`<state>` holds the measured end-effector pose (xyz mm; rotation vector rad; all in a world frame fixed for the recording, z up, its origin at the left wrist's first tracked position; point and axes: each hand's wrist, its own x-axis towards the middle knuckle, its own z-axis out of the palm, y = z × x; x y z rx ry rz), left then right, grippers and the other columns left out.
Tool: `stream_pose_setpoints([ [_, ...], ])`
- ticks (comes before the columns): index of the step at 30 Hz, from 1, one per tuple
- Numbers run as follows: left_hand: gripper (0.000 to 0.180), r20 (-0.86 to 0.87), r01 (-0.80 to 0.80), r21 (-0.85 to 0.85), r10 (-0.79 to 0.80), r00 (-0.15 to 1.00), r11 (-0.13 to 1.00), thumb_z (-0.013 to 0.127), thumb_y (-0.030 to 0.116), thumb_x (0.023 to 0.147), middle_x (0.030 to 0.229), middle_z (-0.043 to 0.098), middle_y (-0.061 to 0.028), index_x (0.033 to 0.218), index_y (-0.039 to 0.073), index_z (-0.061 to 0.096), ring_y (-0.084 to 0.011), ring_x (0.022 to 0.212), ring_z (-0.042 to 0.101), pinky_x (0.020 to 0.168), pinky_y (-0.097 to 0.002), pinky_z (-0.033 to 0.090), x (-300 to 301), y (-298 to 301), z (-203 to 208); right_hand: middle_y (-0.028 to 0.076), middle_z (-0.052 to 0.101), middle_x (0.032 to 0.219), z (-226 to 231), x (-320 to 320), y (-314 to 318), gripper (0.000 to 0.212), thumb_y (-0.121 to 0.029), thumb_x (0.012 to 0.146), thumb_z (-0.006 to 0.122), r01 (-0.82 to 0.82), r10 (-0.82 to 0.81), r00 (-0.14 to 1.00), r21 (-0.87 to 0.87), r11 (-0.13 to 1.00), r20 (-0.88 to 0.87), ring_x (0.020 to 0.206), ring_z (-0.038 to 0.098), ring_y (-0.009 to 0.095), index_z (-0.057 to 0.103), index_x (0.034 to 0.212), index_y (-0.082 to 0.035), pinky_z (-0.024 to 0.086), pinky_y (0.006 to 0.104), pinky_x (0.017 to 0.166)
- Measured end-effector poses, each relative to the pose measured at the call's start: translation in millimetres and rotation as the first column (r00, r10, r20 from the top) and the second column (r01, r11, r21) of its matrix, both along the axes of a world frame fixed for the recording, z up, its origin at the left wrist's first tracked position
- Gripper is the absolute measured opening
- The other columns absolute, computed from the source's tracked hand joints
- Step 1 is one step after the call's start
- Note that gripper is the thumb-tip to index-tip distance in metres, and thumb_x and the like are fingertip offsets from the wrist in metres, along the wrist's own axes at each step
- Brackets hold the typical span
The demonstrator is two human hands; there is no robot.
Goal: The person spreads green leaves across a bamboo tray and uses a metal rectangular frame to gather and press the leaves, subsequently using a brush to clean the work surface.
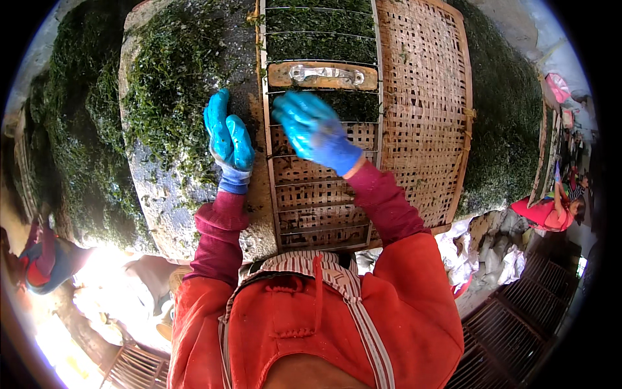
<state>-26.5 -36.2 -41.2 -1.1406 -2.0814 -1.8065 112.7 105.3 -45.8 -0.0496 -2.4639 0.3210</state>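
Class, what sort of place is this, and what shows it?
Probably a workshop handling leaves or seaweed: dark green plant matter spread on both sides, a woven tray, and slatted racks at lower right.

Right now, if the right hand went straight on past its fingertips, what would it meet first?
Probably the left side rail of the wire-runged frame, just beyond the right hand's fingertips; its height is unclear, so it might pass over.

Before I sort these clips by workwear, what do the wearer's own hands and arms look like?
The left hand and right hand wear glossy turquoise gloves with deeper blue cuffs. Snug maroon undersleeves emerge from looser orange-red sleeves.
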Motion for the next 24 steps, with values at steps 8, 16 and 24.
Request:
stream_pose_setpoints([
  [8, 0.042, -0.360, 0.006, -0.194, -0.077, 0.930, 0.981, 0.043, 0.020, 0.104, 0.135, 0.062, -0.0180, 0.133, -0.006, 0.059, -0.0390, 0.131, 0.051, 0.113, -0.0466, 0.036, 1, -2, 13, 0.009, 0.065, 0.134, -7, -2, -6, 0.040, -0.015, 0.082, 0.064, -0.022, 0.023, 0.992, -0.004, 1.000, 0.121, 0.129, 0.057, 0.029, 0.069, 0.121, -0.013, 0.038, 0.0459, 0.116],
  [16, 0.041, -0.354, 0.083, -0.161, -0.136, 0.925, 0.983, 0.055, 0.012, 0.102, 0.137, 0.060, -0.0188, 0.140, -0.005, 0.052, -0.0346, 0.130, 0.052, 0.111, -0.0441, 0.039, -4, 15, 26, 0.013, 0.065, 0.126, 32, 52, 21, 0.030, -0.025, 0.084, 0.072, 0.165, -0.171, 0.976, -0.054, 0.985, -0.137, 0.128, 0.054, 0.031, 0.072, 0.108, -0.008, 0.037, 0.0581, 0.112],
  [24, 0.029, -0.558, 0.015, -0.642, -0.480, 0.677, 0.767, 0.071, 0.029, 0.088, 0.147, 0.055, -0.0098, 0.111, 0.013, 0.070, -0.0403, 0.146, 0.035, 0.121, -0.0513, 0.021, -7, 130, 34, 0.011, 0.050, 0.152, -23, 116, 61, 0.046, -0.043, 0.100, 0.052, 0.464, -0.705, 0.688, 0.643, 0.609, 0.172, 0.150, 0.031, 0.025, 0.065, 0.130, -0.010, 0.011, 0.0586, 0.124],
])
